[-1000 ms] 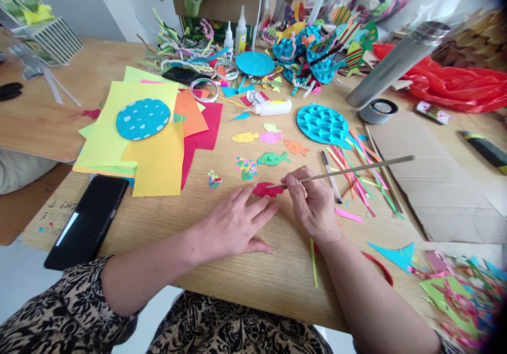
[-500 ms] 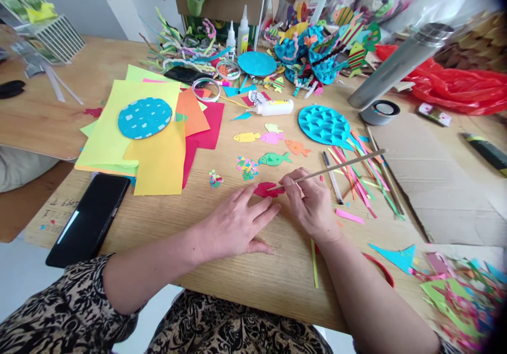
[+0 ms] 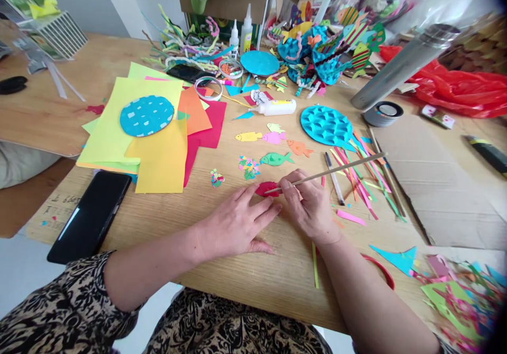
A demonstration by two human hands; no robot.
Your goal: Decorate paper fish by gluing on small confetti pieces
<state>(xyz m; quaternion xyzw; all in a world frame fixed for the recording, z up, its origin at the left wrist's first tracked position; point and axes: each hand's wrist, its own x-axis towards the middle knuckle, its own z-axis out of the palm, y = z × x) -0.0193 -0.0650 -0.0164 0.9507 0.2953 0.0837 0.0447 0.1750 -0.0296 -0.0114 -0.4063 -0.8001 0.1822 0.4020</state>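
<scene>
A red paper cutout (image 3: pixel 266 188), probably a fish, lies flat on the table between my hands. My left hand (image 3: pixel 241 219) rests with fingers spread, its fingertips at the cutout's near left edge. My right hand (image 3: pixel 307 206) pinches a thin wooden stick (image 3: pixel 340 167), whose lower tip meets the red paper. Just behind lie a green paper fish (image 3: pixel 277 159), a yellow one (image 3: pixel 249 137), a pink one (image 3: pixel 273 137) and an orange one (image 3: pixel 300 148). Small piles of confetti bits (image 3: pixel 249 167) sit left of the green fish.
Coloured paper sheets (image 3: pixel 158 164) and a black phone (image 3: pixel 90 216) are at the left. A white glue bottle (image 3: pixel 278 107) lies behind the fish. To the right are a pen (image 3: pixel 335 179), paper strips (image 3: pixel 358 177), cardboard (image 3: pixel 443 185) and a steel flask (image 3: pixel 404 68). Red-handled scissors (image 3: pixel 381 269) lie partly under my right forearm.
The stick's tip has shifted slightly left on the red cutout. Both hands stay nearly in place, and the whole view has moved a little.
</scene>
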